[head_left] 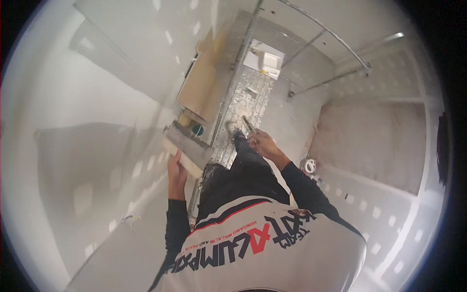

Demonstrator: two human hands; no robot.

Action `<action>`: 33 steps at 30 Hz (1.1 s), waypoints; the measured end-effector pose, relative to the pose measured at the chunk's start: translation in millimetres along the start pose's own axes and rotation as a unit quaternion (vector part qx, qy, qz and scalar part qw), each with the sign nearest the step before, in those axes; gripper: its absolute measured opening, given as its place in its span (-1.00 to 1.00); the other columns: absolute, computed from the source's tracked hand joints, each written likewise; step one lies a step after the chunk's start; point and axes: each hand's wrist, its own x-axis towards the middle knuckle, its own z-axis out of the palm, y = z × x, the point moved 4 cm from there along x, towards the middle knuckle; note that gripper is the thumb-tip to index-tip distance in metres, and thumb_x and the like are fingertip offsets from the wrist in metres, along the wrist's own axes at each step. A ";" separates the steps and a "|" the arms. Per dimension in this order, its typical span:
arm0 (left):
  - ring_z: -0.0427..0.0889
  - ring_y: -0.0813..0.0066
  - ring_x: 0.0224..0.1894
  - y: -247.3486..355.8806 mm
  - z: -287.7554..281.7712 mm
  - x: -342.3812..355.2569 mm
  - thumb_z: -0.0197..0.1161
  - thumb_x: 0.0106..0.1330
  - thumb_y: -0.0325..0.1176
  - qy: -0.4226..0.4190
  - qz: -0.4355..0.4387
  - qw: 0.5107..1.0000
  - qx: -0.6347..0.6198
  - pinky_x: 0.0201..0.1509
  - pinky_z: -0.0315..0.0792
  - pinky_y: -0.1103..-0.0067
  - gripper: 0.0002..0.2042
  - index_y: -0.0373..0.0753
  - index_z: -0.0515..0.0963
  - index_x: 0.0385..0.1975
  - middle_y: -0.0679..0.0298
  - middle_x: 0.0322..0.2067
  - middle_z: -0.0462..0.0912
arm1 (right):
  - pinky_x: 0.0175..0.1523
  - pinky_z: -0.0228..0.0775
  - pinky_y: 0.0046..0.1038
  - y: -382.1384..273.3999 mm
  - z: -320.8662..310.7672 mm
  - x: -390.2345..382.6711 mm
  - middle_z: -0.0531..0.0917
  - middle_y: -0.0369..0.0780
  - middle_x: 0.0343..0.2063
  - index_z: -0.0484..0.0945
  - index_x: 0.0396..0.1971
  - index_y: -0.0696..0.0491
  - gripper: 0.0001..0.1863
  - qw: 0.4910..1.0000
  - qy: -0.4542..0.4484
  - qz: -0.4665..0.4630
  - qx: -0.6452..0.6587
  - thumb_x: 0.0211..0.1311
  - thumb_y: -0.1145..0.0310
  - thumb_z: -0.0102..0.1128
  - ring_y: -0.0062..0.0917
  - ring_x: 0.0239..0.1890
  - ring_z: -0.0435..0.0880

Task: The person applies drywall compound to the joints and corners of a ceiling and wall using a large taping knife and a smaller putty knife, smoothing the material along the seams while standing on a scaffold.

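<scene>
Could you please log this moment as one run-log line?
left hand: holds tray | right hand: holds tool | underfoot: speckled platform | far end: white container

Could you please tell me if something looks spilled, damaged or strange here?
Yes: the platform under the person's shoe is spattered with whitish patches, so it looks messy, as if some material dropped there. What it is, I cannot tell. Nothing else looks clearly damaged or tipped over.
</scene>
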 end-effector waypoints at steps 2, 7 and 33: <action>0.60 0.23 0.15 6.2 32.8 10.7 0.10 0.56 -0.30 0.047 -0.049 0.997 0.035 0.22 0.54 0.31 -0.54 -0.31 0.25 0.36 0.12 0.12 0.54 | -0.38 0.35 -0.57 -25.0 -1.3 0.6 0.59 -0.20 -0.38 0.50 -0.08 0.18 -0.74 0.999 0.016 -0.015 0.042 0.52 0.26 0.16 -0.68 -0.46 0.48; 0.63 0.30 0.08 33.9 89.8 41.0 0.16 0.53 -0.26 0.087 0.045 0.990 0.098 0.08 0.62 0.37 -0.51 -0.30 0.23 0.35 0.13 0.07 0.55 | -0.56 0.08 -0.68 -98.6 22.8 24.1 0.48 -0.34 -0.55 0.50 -0.16 0.11 -0.67 0.998 0.046 0.011 -0.038 0.55 0.10 0.13 -0.78 -0.63 0.28; 0.67 0.32 -0.03 -20.0 132.9 86.1 0.20 0.53 -0.18 0.253 0.161 0.938 0.175 0.06 0.56 0.41 -0.54 -0.39 0.39 0.23 0.08 0.00 0.64 | -0.03 0.47 -0.33 -228.2 75.9 73.9 0.66 -0.01 -0.13 0.43 0.15 0.00 -0.68 0.766 -0.329 -0.163 -0.528 0.46 0.34 0.17 -0.19 -0.10 0.66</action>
